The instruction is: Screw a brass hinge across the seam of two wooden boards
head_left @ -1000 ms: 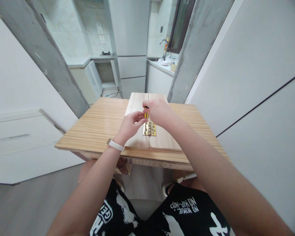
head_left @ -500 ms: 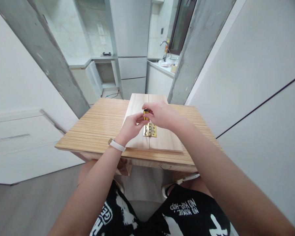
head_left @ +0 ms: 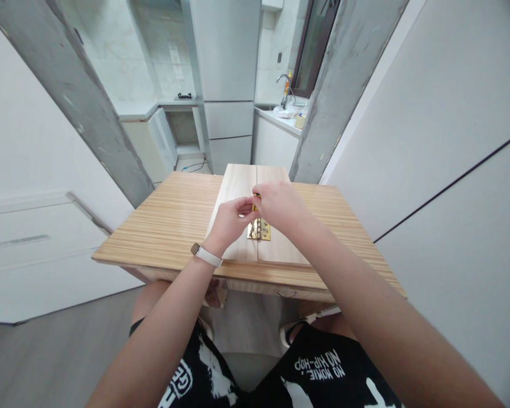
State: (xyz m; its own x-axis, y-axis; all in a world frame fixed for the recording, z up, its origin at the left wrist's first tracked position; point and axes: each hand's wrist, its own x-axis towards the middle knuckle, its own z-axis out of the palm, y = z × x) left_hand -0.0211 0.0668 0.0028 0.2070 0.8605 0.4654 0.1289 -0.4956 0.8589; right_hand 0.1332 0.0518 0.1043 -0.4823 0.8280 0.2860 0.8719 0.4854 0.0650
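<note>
My right hand [head_left: 278,207] is closed around the top of a screwdriver [head_left: 254,207] with a yellow and black handle. The fingertips of my left hand [head_left: 232,220] pinch the same handle from the left, a little lower. Most of the screwdriver is hidden by my fingers, and its tip does not show. Just below my hands, a brass-coloured hinge [head_left: 259,230] lies across the seam between two pale wooden boards [head_left: 280,249]. Its right leaf shows several holes or screws, too small to tell apart.
The boards lie on a wood-grain table [head_left: 153,226] with a drawer handle [head_left: 285,292] at its front. Beyond the table are a tall fridge [head_left: 225,51] and a sink counter with a tap [head_left: 285,88]. White panels stand on both sides.
My right hand has turned and now covers more of the screwdriver's top. Its handle has shifted slightly right and is less visible. My left hand stays on it.
</note>
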